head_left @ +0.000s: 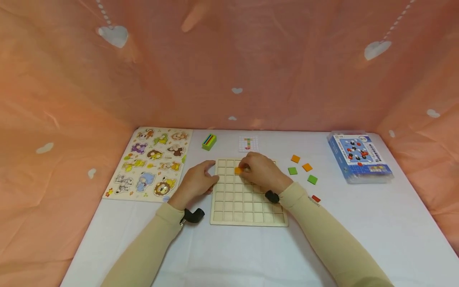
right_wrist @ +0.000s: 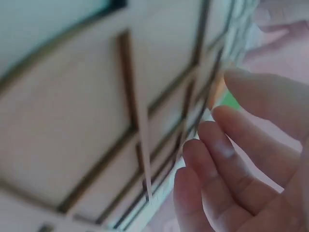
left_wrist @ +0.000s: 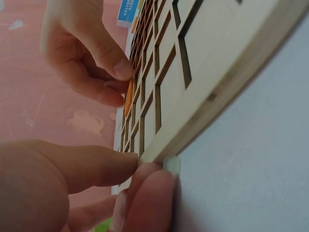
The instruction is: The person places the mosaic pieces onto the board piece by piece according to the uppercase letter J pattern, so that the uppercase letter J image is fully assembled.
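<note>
Board point(head_left: 238, 216) lay on the worktop point(head_left: 229, 255); the left hand point(head_left: 196, 180) gripped its left edge, and the right hand point(head_left: 263, 169) pinched one orange tile point(head_left: 238, 171) at its far part.

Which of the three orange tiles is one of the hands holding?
The orange tile over the wooden grid board, pinched by the right hand; the other two orange tiles lie loose, right of the board.

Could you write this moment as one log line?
Left hand: grips edge of board | Right hand: pinches orange tile at board | Loose tiles: right of board
</note>
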`<state>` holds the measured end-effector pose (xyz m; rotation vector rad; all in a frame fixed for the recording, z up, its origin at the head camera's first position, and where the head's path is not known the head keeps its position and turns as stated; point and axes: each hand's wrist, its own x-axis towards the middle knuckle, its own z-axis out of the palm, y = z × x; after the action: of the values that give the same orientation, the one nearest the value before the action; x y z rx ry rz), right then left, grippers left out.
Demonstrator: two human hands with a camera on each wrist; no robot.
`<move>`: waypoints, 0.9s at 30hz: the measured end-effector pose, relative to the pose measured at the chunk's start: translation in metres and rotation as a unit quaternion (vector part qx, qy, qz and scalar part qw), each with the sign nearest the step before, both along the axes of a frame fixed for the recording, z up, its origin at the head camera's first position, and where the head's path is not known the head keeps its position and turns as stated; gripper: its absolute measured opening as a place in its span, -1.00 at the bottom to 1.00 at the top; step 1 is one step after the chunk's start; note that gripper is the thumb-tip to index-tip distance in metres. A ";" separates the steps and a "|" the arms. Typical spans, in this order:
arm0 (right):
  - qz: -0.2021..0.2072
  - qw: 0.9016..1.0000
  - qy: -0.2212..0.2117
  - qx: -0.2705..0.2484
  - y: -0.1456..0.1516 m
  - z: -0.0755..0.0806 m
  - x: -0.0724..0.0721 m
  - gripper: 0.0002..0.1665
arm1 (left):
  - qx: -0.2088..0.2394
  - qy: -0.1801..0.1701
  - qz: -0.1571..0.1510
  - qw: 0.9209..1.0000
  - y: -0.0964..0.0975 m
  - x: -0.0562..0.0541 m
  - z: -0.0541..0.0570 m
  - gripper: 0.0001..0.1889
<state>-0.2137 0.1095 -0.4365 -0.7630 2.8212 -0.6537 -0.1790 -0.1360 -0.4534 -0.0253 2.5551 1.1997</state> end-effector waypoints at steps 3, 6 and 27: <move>-0.024 0.999 -0.009 -0.018 0.014 0.005 0.007 -0.64 | 0.000 0.002 -0.001 1.000 0.000 0.000 -0.001 -0.31; -0.060 0.997 -0.011 -0.041 0.034 0.009 0.013 -0.61 | 0.002 0.004 -0.002 1.000 -0.001 0.000 0.000 -0.32; -0.265 0.958 -0.068 -0.081 0.164 0.011 0.026 -0.49 | 0.026 -0.008 -0.003 1.000 -0.005 -0.004 -0.002 -0.31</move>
<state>-0.1878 0.2735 -0.4250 0.0444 2.8673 -0.9744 -0.1827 -0.1412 -0.4559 -0.0146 2.5082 1.2571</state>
